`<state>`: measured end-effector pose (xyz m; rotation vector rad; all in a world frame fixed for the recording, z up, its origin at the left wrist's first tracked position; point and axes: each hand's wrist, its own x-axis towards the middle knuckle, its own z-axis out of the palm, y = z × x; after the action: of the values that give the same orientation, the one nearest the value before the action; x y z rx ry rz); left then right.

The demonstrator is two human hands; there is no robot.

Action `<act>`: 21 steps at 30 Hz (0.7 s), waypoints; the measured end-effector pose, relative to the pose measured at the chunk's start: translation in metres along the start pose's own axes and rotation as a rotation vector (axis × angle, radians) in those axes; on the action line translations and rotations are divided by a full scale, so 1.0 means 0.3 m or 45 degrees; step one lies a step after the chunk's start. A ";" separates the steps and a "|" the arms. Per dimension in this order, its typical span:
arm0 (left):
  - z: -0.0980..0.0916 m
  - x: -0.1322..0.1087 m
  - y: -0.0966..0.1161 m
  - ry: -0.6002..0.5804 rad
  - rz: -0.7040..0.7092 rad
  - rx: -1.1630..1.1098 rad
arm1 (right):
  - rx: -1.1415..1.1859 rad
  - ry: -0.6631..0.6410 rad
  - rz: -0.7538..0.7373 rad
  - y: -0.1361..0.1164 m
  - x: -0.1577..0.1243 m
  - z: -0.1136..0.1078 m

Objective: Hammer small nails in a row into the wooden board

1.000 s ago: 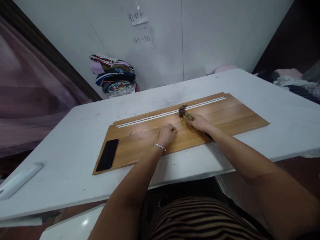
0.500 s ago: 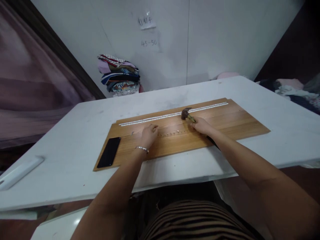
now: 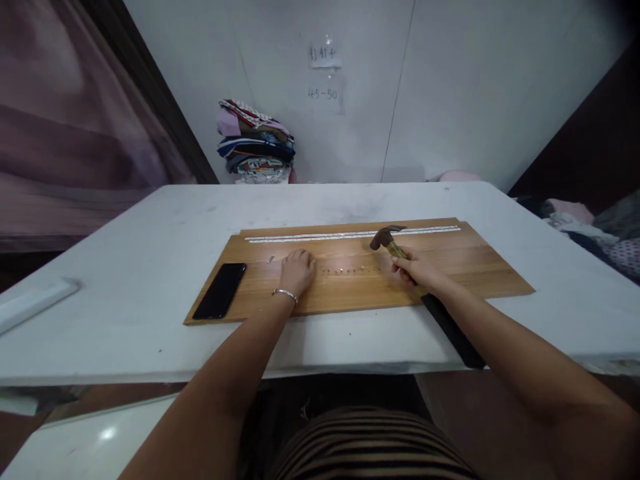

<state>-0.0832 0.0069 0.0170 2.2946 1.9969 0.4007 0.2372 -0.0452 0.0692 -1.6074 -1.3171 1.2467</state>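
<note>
Black phone (image 3: 220, 291) and nail row (image 3: 349, 271) flank the left hand (image 3: 297, 270), grip unclear; right hand (image 3: 416, 270) clasps hammer (image 3: 443, 319).

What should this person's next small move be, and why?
Probably bring the hammer over the row of small nail-like pieces: the right hand already grips it, its head appears off to the side of them, and the left hand is at the row's left end.
</note>
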 end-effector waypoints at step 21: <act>-0.007 -0.008 0.021 0.017 -0.014 -0.008 | 0.295 -0.080 0.215 -0.099 -0.170 0.114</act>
<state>-0.0779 0.0035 0.0201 2.2823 2.0106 0.4217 0.1948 -0.0894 0.0989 -1.5488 -1.0465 1.5035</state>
